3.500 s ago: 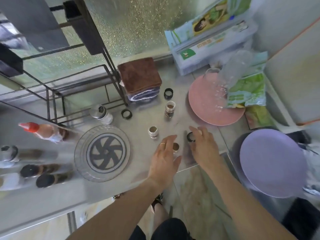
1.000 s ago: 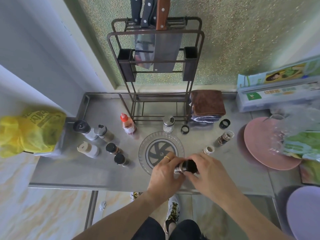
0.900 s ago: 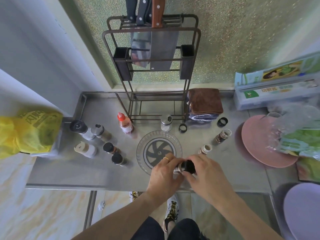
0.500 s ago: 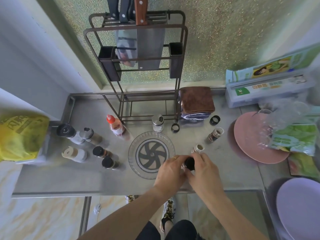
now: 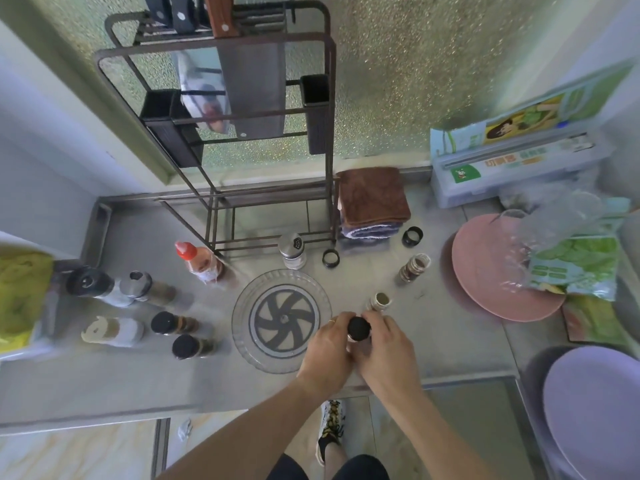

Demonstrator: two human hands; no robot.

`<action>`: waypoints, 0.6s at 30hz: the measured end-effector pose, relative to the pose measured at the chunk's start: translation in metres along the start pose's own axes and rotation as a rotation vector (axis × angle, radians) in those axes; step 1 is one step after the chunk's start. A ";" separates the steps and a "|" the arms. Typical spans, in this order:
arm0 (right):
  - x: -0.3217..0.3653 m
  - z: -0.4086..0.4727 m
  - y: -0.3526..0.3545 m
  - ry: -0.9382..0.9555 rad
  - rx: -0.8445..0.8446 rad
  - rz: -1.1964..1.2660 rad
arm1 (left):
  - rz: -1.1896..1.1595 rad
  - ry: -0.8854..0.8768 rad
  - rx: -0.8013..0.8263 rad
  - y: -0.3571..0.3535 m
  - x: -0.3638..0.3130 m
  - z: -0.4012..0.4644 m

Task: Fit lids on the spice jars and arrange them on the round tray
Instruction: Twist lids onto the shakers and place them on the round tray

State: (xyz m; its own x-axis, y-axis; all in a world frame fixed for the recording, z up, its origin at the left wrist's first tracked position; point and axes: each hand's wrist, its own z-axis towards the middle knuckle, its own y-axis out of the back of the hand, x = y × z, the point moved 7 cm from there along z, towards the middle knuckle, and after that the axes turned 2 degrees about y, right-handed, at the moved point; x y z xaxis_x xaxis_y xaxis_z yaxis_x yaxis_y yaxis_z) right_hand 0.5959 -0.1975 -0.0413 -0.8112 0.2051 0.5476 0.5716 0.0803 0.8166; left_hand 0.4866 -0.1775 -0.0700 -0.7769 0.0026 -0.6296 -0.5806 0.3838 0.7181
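A small spice jar with a black lid [image 5: 359,328] is held upright just right of the round clear tray [image 5: 242,306]. My left hand [image 5: 325,351] wraps the jar's body, which is mostly hidden. My right hand [image 5: 384,355] has its fingers on the black lid. Two open jars stand beyond: a pale one [image 5: 380,301] and a dark one [image 5: 414,267]. Two loose black lids lie near the rack [image 5: 330,258] and by the towel [image 5: 412,236]. Nothing stands on the tray.
Capped jars and shakers [image 5: 183,346] stand left of the tray, a red-capped bottle [image 5: 195,263] and a metal shaker [image 5: 292,251] behind it. A knife rack [image 5: 242,133], brown towel [image 5: 374,195], pink plate [image 5: 485,271] and purple plate [image 5: 595,410] surround the counter.
Both hands lifted the jar and lid from the counter's front right, brought them together beside the tray, and the lid now sits on top of the upright jar.
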 end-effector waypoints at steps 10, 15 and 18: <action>-0.042 0.021 0.101 -0.003 -0.251 0.072 | -0.062 -0.035 0.093 0.042 -0.032 0.012; -0.067 0.097 0.131 -0.075 -0.256 0.070 | -0.007 -0.029 0.083 0.051 -0.059 0.047; -0.080 0.162 0.122 -0.191 -0.110 0.012 | 0.136 -0.014 0.134 0.034 -0.073 0.064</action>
State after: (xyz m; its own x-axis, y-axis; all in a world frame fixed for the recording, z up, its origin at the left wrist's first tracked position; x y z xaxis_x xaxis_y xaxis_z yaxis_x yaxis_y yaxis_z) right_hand 0.7508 -0.0457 -0.0147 -0.7606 0.3871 0.5212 0.5555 -0.0275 0.8311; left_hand 0.5392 -0.1059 -0.0189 -0.8422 0.0750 -0.5340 -0.4322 0.4983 0.7516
